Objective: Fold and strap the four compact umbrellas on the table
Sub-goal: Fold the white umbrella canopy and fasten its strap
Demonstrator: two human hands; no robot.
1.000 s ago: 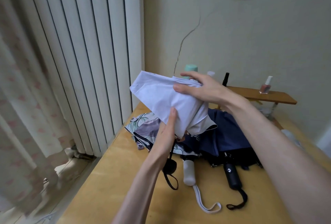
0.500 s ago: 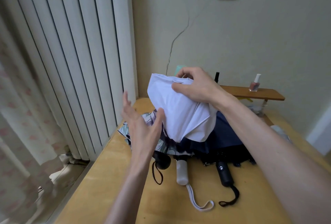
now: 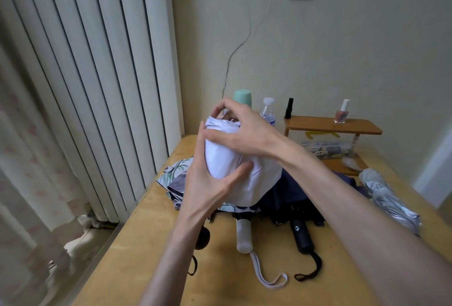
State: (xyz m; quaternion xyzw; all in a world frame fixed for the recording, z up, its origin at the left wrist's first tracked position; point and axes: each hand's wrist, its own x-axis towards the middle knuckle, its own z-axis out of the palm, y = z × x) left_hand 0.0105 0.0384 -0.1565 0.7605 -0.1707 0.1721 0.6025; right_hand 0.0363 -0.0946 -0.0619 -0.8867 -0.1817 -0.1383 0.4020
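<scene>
The white umbrella (image 3: pixel 226 159) stands almost upright above the table (image 3: pixel 146 244), its bunched canopy caught between both hands. The left hand (image 3: pixel 210 183) grips it from 7 o'clock, palm against the cloth and thumb (image 3: pixel 241 170) pressed across the front. The right hand (image 3: pixel 244 132) closes over the top from 2 o'clock, fingers curled round the gathered fabric at the crown. The loose hem flares out at 5 o'clock from the grip. Under it, at 6 o'clock, a white handle (image 3: pixel 244 234) with a pale strap (image 3: pixel 266 278) lies on the wood; whether it joins this canopy cannot be told. Just beside it at 3 o'clock lies a black handle (image 3: pixel 302 236) below a heap of navy umbrella (image 3: pixel 293 190) cloth. A floral umbrella (image 3: pixel 176 176) spreads at 9 o'clock of the heap, and a silver umbrella (image 3: pixel 389 200), rolled, lies well apart at 3 o'clock. At 1 o'clock a small wooden shelf (image 3: pixel 330 126) carries a nail polish bottle (image 3: pixel 341 115). Vertical blinds (image 3: pixel 97 85) fill the left side, and a crack (image 3: pixel 234 61) runs up the cream wall at 12 o'clock.
</scene>
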